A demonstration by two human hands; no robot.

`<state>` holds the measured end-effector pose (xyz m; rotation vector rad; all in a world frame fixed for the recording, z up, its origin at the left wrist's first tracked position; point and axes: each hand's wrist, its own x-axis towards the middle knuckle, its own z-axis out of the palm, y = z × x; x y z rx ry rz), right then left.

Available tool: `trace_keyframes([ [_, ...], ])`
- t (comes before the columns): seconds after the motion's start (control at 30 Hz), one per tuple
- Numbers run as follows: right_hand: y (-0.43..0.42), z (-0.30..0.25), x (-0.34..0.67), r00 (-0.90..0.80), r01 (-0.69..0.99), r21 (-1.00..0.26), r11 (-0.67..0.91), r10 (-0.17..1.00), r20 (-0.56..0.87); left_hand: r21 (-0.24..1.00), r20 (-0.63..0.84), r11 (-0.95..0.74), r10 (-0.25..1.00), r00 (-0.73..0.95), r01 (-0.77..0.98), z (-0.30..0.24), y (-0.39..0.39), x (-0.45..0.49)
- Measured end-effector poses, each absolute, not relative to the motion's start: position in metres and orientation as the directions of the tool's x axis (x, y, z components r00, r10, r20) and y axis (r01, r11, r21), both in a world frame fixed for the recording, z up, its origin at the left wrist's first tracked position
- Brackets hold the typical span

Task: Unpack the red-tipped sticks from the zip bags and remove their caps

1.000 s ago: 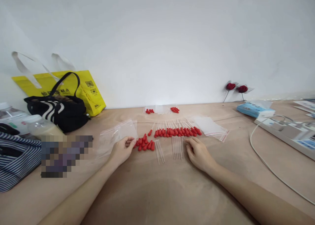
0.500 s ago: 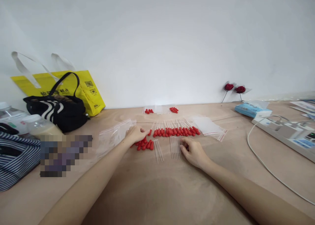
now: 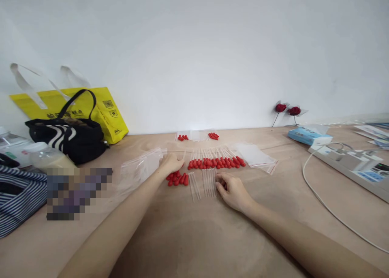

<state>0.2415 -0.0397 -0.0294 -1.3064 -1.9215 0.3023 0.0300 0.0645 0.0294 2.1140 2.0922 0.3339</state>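
My left hand is closed at the left end of a row of glass droppers with red rubber bulbs. A thin clear dropper tube sticks up from its fingertips; any bulb on it is hidden by the fingers. Just below that hand lies a pile of loose red bulbs. A few clear tubes lie beside the pile. Farther right is a close-set group of clear tubes. My right hand rests at that group's right edge with fingers curled; what its fingertips hold, if anything, is hidden.
Clear zip bags lie on the left and right. At the back, a bag lies with more red bulbs. A yellow bag, a black bag and a bottle stand left. A power strip and cable sit right.
The left hand has moved slightly right and now hides the red bulb seen at its fingertips before. The right hand and the tube group beside it have shifted left.
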Motion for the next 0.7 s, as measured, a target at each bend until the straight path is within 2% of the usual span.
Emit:
trace_keyframes([
  [0.23,-0.034,-0.031,0.236,-0.152,0.651,-0.583,0.487,0.835,0.528,0.219,0.348,-0.209,0.929,0.123,0.953,0.035,0.028,0.028],
  [0.3,-0.033,-0.032,0.239,-0.127,0.636,-0.580,0.510,0.810,0.573,0.181,0.421,-0.323,0.879,0.223,0.929,0.030,0.009,0.029],
  [0.37,-0.033,-0.032,0.243,-0.094,0.638,-0.546,0.543,0.758,0.645,0.076,0.535,-0.501,0.750,0.389,0.862,0.022,-0.007,0.029],
  [0.43,-0.034,-0.031,0.247,-0.084,0.675,-0.458,0.579,0.677,0.731,-0.069,0.609,-0.617,0.596,0.523,0.784,0.014,-0.020,0.030],
  [0.53,-0.038,-0.027,0.252,-0.171,0.744,-0.263,0.615,0.555,0.814,-0.250,0.652,-0.663,0.424,0.629,0.706,0.005,-0.028,0.033],
  [0.63,-0.043,-0.022,0.252,-0.280,0.771,-0.108,0.628,0.486,0.828,-0.332,0.679,-0.659,0.330,0.656,0.675,-0.001,-0.028,0.036],
  [0.7,-0.046,-0.021,0.251,-0.269,0.791,-0.080,0.607,0.462,0.845,-0.365,0.685,-0.650,0.297,0.665,0.666,-0.003,-0.026,0.036],
])
